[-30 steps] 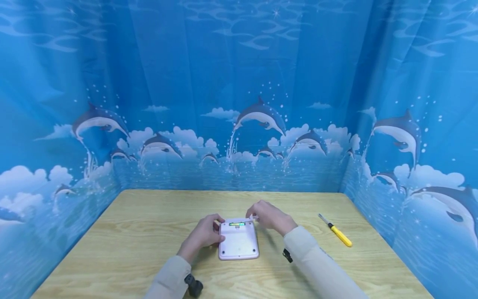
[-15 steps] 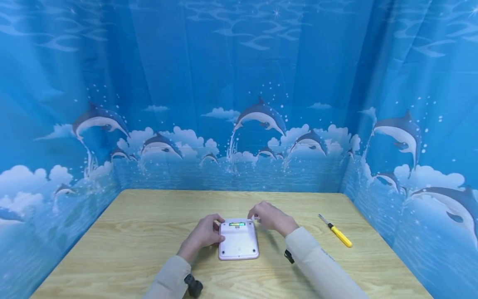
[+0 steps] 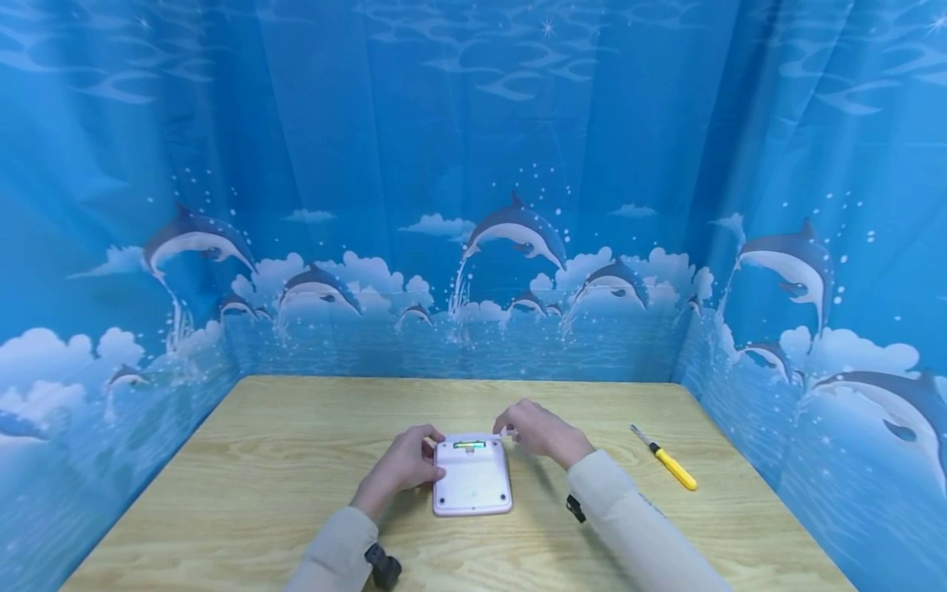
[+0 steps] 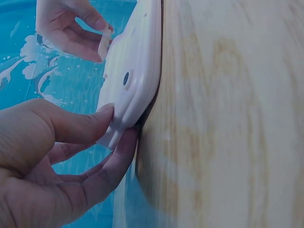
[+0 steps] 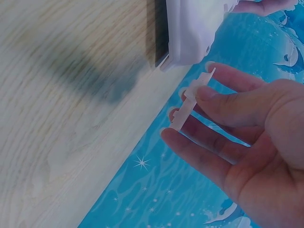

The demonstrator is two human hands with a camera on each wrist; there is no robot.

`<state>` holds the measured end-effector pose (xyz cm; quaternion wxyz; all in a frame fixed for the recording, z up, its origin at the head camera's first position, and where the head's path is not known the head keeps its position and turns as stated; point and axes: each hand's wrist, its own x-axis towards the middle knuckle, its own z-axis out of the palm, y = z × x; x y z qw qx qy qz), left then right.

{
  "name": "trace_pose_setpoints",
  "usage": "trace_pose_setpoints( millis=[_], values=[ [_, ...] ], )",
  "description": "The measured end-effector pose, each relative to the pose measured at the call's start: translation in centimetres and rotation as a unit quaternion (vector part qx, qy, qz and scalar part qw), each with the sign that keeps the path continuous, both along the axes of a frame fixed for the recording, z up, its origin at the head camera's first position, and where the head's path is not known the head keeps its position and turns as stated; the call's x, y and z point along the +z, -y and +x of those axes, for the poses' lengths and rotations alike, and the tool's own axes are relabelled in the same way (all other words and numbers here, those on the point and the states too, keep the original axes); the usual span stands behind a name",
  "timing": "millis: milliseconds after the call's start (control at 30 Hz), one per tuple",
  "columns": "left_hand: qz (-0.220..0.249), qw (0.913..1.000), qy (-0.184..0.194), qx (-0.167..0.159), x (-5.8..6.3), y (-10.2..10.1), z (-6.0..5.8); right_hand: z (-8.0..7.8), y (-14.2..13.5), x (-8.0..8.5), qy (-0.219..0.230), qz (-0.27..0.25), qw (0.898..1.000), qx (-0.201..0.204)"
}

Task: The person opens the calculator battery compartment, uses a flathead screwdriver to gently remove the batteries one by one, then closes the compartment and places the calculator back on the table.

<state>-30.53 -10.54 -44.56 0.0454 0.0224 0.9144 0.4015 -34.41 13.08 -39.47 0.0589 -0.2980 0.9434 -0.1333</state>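
At the left of the work, the left hand (image 3: 404, 460) pinches the edge of a white device (image 3: 473, 485), its thumb on the upper face and a finger against the side. The device lies back up on the tabletop (image 3: 296, 427), dark round feet (image 3: 442, 500) near its corners; whether it sits fully flat cannot be told. Near its far edge a slot (image 3: 455, 445) stands uncovered, and in it shows something bright green and yellow, probably a battery (image 3: 469, 445). Just beside the far right corner, the right hand (image 3: 540, 430) pinches a small white piece (image 5: 184, 111), probably the slot's cover, between thumb and fingers; in the right wrist view it looks clear of the device. Over the last second this hand has shifted slightly rightward with the piece, while the left hand and the device have hardly stirred. So small a move suggests careful handling of the loose piece rather than a finished step, for the slot remains bare. Farther right, well apart and untouched, a yellow-handled screwdriver (image 3: 663, 457) lies slantwise, its metal tip pointing away from the person.
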Motion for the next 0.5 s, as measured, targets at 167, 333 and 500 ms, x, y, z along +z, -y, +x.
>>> trace_pose_setpoints(
  millis=[167,333,500],
  values=[
    [0.000,1.0000,0.000,0.001,0.07,-0.07,-0.04,-0.19,-0.20,-0.13,0.002,-0.005,1.000,-0.005],
    [-0.001,1.0000,0.003,0.003,0.02,-0.01,-0.02,-0.29,-0.41,-0.23,0.004,-0.008,1.000,-0.007],
    [0.000,1.0000,0.004,0.004,-0.01,0.03,0.01,-0.34,-0.69,-0.20,0.008,-0.019,1.000,-0.007]
  ],
)
